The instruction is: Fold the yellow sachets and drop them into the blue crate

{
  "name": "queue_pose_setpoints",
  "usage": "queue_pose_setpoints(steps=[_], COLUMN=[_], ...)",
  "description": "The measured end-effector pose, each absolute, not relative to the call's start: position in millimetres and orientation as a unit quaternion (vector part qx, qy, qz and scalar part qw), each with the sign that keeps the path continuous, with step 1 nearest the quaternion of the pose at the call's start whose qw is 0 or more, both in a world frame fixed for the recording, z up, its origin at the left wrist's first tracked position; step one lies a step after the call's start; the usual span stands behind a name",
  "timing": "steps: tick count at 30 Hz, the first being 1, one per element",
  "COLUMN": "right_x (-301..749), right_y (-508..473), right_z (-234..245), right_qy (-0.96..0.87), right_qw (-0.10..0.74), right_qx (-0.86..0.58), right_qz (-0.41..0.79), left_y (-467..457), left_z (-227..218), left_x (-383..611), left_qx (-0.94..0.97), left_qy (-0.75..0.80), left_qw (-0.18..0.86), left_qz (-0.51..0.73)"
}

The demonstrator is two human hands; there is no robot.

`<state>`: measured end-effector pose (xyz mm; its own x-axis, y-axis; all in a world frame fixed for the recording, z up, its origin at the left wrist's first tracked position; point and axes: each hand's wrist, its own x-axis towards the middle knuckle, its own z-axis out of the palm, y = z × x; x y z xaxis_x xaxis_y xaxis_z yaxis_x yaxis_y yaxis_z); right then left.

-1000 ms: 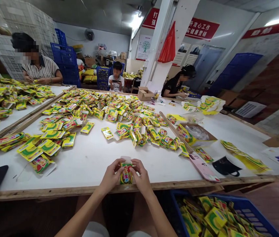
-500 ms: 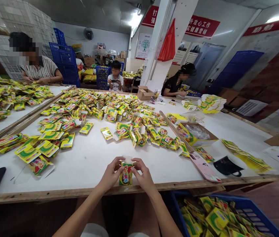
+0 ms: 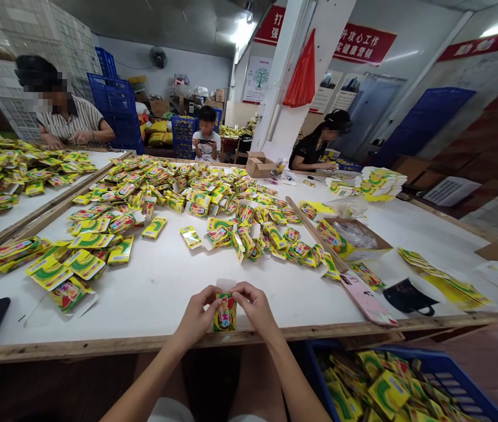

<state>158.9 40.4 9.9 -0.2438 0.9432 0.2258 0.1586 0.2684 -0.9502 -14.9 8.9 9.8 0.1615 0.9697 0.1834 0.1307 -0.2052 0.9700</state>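
Observation:
A small yellow and green printed carton stands upright near the front edge of the white table, its pale top flap raised. My left hand grips its left side, thumb on the front face. From the other side my right hand holds it too, thumb and fingers at the upper corner by the flap. What the carton contains is hidden. Beyond my hands spreads a large pile of similar cartons, several with open white flaps. A smaller group of cartons lies to the left.
Below the table at right is a blue basket full of cartons. A pink phone-like slab, a black mug and an open box sit on the right. Wooden strips divide the table. People sit across it.
My fingers have closed in over the top of the carton, the right ones shifting left toward the flap. The carton stays in place. At far left, a co-worker's hands have moved slightly.

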Motion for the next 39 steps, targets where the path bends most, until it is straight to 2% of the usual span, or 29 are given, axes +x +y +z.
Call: queue_pose_setpoints(steps=[4,10,16,22,31,35,37,39], right_x=[153.4,159.3,155.4,151.2,147.0,167.9,203.9,250.2], right_y=[36.7,27.0,25.4,32.3,16.1,2.4,-11.5,-30.0], right_z=[3.1,8.8,12.7,17.9,3.0,10.6,26.0,47.2], right_qy=[-0.615,-0.665,-0.667,-0.648,-0.640,-0.639,-0.613,-0.560], right_qw=[0.496,0.466,0.460,0.465,0.481,0.511,0.532,0.545], right_qx=[-0.432,-0.414,-0.441,-0.464,-0.425,-0.487,-0.558,-0.623], right_qz=[0.435,0.412,0.386,0.385,0.423,0.307,0.173,-0.011], left_y=[6.9,2.4,3.9,12.4,-2.3,-3.5,8.5,32.4], left_z=[5.8,11.2,19.8,20.6,4.3,1.6,2.1,3.1], left_x=[-8.0,-1.3,3.0,10.8,-0.9,1.2,0.5,-3.0], left_qx=[0.606,0.609,0.569,0.544,0.603,0.605,0.608,0.607], left_qy=[0.433,0.461,0.489,0.537,0.461,0.452,0.461,0.494], left_qw=[0.414,0.389,0.399,0.366,0.397,0.402,0.382,0.343], left_qz=[0.523,0.516,0.528,0.531,0.516,0.517,0.522,0.520])
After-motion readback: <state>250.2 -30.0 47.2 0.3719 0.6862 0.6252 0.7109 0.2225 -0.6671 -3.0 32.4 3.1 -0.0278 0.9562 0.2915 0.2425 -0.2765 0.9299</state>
